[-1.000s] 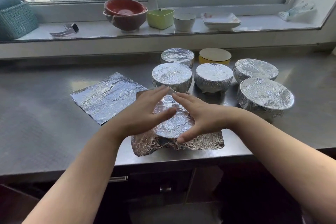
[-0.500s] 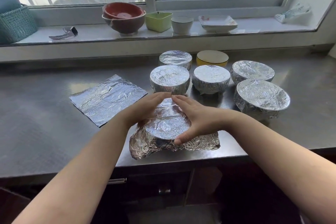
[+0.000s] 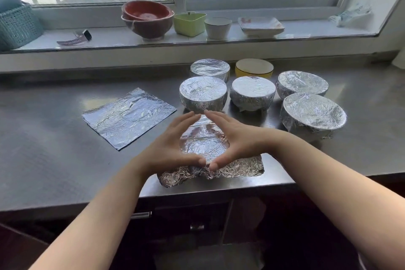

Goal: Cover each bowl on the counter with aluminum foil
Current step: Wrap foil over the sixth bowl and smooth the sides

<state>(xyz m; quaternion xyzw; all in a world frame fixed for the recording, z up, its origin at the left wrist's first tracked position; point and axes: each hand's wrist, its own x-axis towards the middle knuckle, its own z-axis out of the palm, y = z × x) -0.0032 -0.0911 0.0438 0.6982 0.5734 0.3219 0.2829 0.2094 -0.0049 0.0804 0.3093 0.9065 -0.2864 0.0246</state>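
Crinkled silver aluminium foil lies draped over the round bowl [image 3: 205,146] at the near edge of the grey steel surface [image 3: 54,160], its loose corners splayed out flat in front, which suggests the sheet has been laid on but not yet tucked under the rim. The left hand [image 3: 168,144] and the right hand [image 3: 238,138] cup the bowl from either side, their fingers [image 3: 186,119] straight and held together, index tips nearly meeting at the far rim and thumbs nearly meeting at the near rim, so the foil-topped mouth shows in the ring between them. That hold looks meant to press the foil down around the rim evenly; whether the palms actually bear on the bowl's wall I cannot tell. Behind stand five foil-wrapped bowls [image 3: 202,93], finished, and one yellow bowl with a pale top [image 3: 254,68] that appears uncovered. A flat spare sheet of foil [image 3: 129,117] waits to the left, well apart from the hands, probably kept for that last bowl.
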